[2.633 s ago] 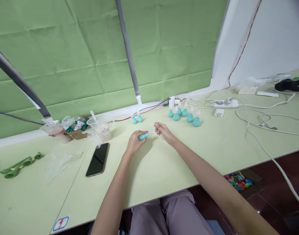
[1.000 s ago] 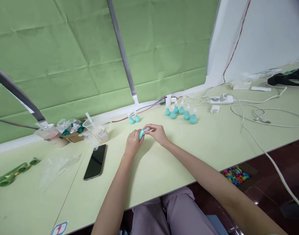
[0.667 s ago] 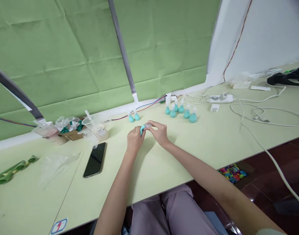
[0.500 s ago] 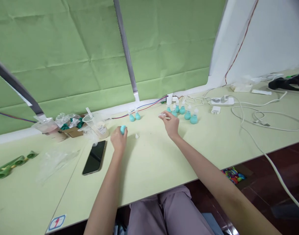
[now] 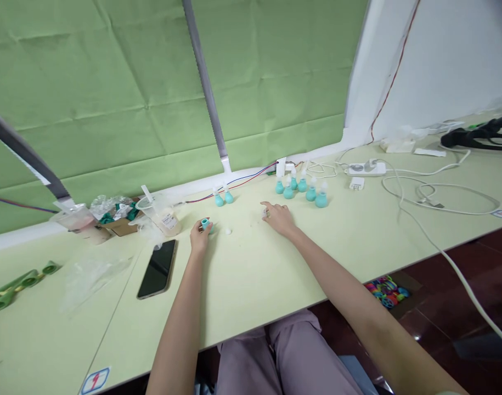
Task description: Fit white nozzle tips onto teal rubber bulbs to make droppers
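Observation:
My left hand [image 5: 199, 237] grips a small teal squeeze bulb [image 5: 205, 223], its open neck turned up toward me. To the right of that hand, a small white tip [image 5: 228, 231] lies on the table. My right hand [image 5: 279, 218] is low over the tabletop, thumb and index finger pinching a small clear piece [image 5: 265, 212] whose kind I cannot make out. Two teal bulbs with whitish tips [image 5: 219, 201] stand beyond my hands near the wall. Several more such bulbs [image 5: 310, 193] stand grouped behind and right of my right hand.
A black phone [image 5: 157, 269] lies left of my left arm. Behind it stand a plastic cup [image 5: 164, 218] and a small cardboard box [image 5: 123, 225]. Green plastic parts [image 5: 24, 281] lie far left. A power strip [image 5: 366, 169] and white cables [image 5: 452, 206] occupy the right side.
My left hand has lowered slightly and turned the bulb, so its open neck now shows. My right hand has moved down toward the table, away from the grouped bulbs.

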A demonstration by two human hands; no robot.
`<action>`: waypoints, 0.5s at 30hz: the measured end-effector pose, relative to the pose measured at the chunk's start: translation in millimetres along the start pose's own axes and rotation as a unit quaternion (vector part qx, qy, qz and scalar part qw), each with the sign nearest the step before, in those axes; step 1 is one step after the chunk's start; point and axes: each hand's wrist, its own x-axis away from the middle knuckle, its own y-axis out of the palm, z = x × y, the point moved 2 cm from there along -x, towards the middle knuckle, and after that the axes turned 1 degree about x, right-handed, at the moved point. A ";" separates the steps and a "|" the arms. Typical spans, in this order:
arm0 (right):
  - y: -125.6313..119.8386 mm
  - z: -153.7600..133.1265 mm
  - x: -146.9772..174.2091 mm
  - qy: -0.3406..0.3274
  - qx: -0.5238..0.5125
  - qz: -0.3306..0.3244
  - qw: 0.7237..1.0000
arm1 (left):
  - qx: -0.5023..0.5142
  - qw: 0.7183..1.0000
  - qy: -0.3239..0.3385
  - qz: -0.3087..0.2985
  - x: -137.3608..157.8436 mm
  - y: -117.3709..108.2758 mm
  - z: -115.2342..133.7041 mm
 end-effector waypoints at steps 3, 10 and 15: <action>-8.7 5.4 -3.4 0.013 -0.041 -0.045 0.998 | -0.014 1.000 0.002 -0.024 -2.2 -1.9 -5.4; -104.4 -57.3 35.0 -0.082 -0.522 0.036 0.848 | 0.012 0.999 0.029 -0.034 -4.2 -12.2 2.5; -154.0 -142.2 147.1 -0.186 -0.794 -0.128 0.565 | 0.005 0.990 0.077 0.122 -7.7 -25.7 7.3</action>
